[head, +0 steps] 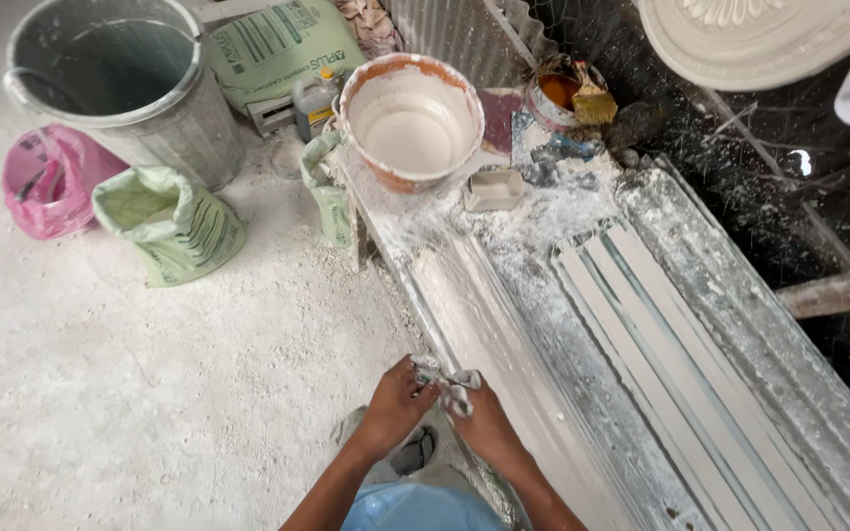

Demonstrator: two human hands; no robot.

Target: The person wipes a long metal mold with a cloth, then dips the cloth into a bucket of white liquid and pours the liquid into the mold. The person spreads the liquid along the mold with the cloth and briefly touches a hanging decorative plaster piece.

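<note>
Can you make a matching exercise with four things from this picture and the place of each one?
Things:
1. orange-rimmed bucket
2. pink plastic bag
3. grey bin
4. rag

Places:
A. on the floor at the far left
B. between the two hands, left hand and right hand
C. on the dusty bench, at its far end
D. on the floor, behind the open green sack

Pairs: 1-C, 2-A, 3-D, 4-B

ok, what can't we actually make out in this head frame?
- Rag: most of it is covered by the left hand and right hand.
- Round white moulding: cut off by the top edge.
- Tin contents: too small to tell.
- Grey bin: its inside is in shadow.
</note>
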